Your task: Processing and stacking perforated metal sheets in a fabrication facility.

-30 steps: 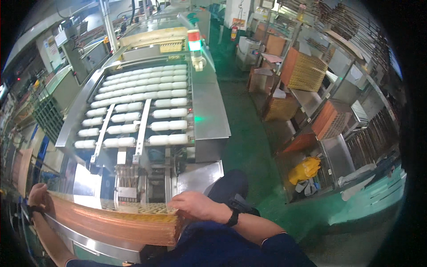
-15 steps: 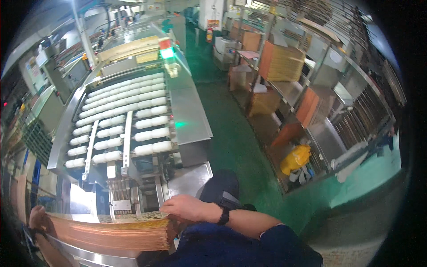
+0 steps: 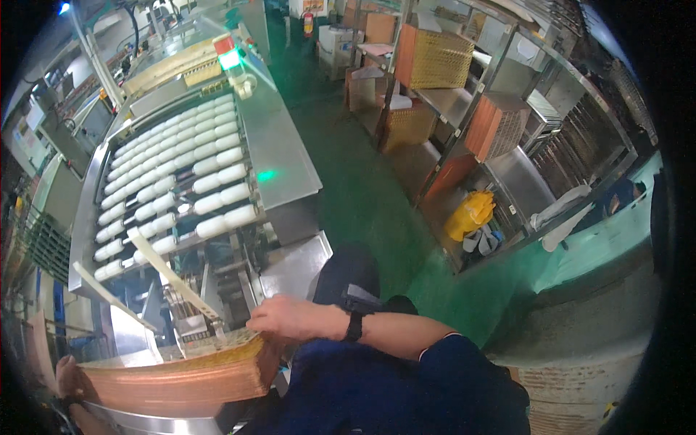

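Note:
A thick stack of copper-coloured sheets (image 3: 174, 388) stands on edge at the front of a roller machine, its top edges yellowish. My left hand (image 3: 67, 375) is closed around the stack's left end, partly lost near the dark rim of the view. At the right end, my right hand (image 3: 290, 317) grips the upper corner with bent fingers; its thumb is hidden. Two pale bars (image 3: 174, 272) of the machine slant down from the rollers toward the top of the stack. Behind them lie rows of white rollers (image 3: 181, 145).
A metal side plate (image 3: 297, 264) juts out beside my right hand. Across the green floor (image 3: 362, 196) stands a metal rack (image 3: 475, 119) with stacked panels and a yellow cloth-like bundle (image 3: 471, 215). A signal lamp (image 3: 229, 56) glows green on the machine. A fire extinguisher (image 3: 308, 24) stands far back.
The two pale bars have swung from lying among the rollers to slanting down at the stack. My view has shifted to the right. Both hands stay at the stack's ends.

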Available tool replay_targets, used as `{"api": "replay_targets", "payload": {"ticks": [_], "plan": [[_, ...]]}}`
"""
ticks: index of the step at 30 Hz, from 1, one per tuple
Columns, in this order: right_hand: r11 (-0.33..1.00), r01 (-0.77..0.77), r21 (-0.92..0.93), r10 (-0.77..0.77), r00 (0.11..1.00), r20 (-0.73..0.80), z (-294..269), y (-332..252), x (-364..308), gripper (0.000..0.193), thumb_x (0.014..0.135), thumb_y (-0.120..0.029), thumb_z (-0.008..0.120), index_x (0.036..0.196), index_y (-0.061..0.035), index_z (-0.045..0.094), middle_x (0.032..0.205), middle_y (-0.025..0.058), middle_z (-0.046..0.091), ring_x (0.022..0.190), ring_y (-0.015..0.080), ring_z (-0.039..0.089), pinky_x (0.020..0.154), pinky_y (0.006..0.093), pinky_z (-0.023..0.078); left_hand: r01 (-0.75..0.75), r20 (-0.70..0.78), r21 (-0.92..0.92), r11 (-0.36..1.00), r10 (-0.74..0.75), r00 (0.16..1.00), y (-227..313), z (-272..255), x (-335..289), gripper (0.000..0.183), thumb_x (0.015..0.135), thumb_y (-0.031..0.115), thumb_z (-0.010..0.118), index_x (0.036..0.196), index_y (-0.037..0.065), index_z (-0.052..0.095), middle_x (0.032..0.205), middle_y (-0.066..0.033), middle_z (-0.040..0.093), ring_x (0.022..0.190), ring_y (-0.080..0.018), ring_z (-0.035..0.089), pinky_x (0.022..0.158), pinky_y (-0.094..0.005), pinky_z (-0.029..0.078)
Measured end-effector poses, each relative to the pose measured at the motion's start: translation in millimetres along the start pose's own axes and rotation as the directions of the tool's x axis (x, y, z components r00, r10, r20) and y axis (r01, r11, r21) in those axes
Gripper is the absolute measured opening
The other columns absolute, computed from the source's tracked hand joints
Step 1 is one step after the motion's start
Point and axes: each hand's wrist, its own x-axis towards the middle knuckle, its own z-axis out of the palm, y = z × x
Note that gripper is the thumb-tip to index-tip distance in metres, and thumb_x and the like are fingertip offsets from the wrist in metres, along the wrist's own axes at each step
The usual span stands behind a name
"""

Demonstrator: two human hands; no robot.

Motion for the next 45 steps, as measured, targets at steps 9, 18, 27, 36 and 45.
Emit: {"api": "replay_targets", "payload": {"ticks": [9,18,27,36,45], "plan": [[0.998,0.016,-0.064,-0.011,0.997,0.071,-11,5,5,0.028,0.082,-0.01,0.063,0.11,-0.0089,0.065,0.1,0.012,0.068,0.09,0.0332,0.067,0.075,0.0436,0.055,0.159,0.21,0.046,0.986,-0.165,0.964,86,0,-45,0.024,0.099,0.036,0.058,0.102,0.012,0.062,0.081,0.0037,0.054,0.076,-0.0072,0.055,0.068,-0.0248,0.045],[0.998,-0.008,-0.063,0.015,0.993,0.117,-12,8,0,0.046,0.081,-0.005,0.065,0.125,-0.0148,0.06,0.111,0.01,0.066,0.097,0.0302,0.063,0.083,0.0419,0.051,0.23,0.06,0.116,0.966,-0.238,0.969,126,27,-58,0.049,0.094,0.041,0.064,0.128,0.006,0.061,0.096,-0.0006,0.066,0.078,-0.0105,0.059,0.066,-0.0278,0.047],[0.999,-0.018,-0.033,0.022,0.99,0.137,-15,9,4,0.051,0.079,-0.003,0.067,0.128,-0.015,0.058,0.115,0.0111,0.065,0.1,0.0311,0.063,0.084,0.0417,0.051,0.258,0.052,0.163,0.952,-0.269,0.962,116,13,-45,0.06,0.092,0.045,0.066,0.137,0.006,0.057,0.108,-0.0029,0.064,0.089,-0.0151,0.06,0.067,-0.0298,0.049],[0.998,-0.05,0.026,0.046,0.99,0.131,-18,18,7,0.051,0.079,-0.002,0.067,0.128,-0.0132,0.058,0.116,0.0128,0.065,0.1,0.0319,0.063,0.085,0.0423,0.051,0.287,0.053,0.181,0.941,-0.301,0.952,129,23,-41,0.059,0.093,0.043,0.066,0.137,0.004,0.057,0.104,-0.0038,0.063,0.086,-0.0144,0.061,0.065,-0.0293,0.049],[1.0,-0.017,0.021,0.015,0.996,0.092,-18,23,12,0.054,0.076,0.0,0.068,0.127,-0.0141,0.06,0.118,0.0129,0.064,0.099,0.0313,0.062,0.085,0.0422,0.05,0.233,0.089,0.14,0.963,-0.246,0.965,114,13,-21,0.058,0.094,0.037,0.066,0.141,0.006,0.054,0.116,-0.0066,0.064,0.094,-0.0161,0.062,0.079,-0.0302,0.049]]}}
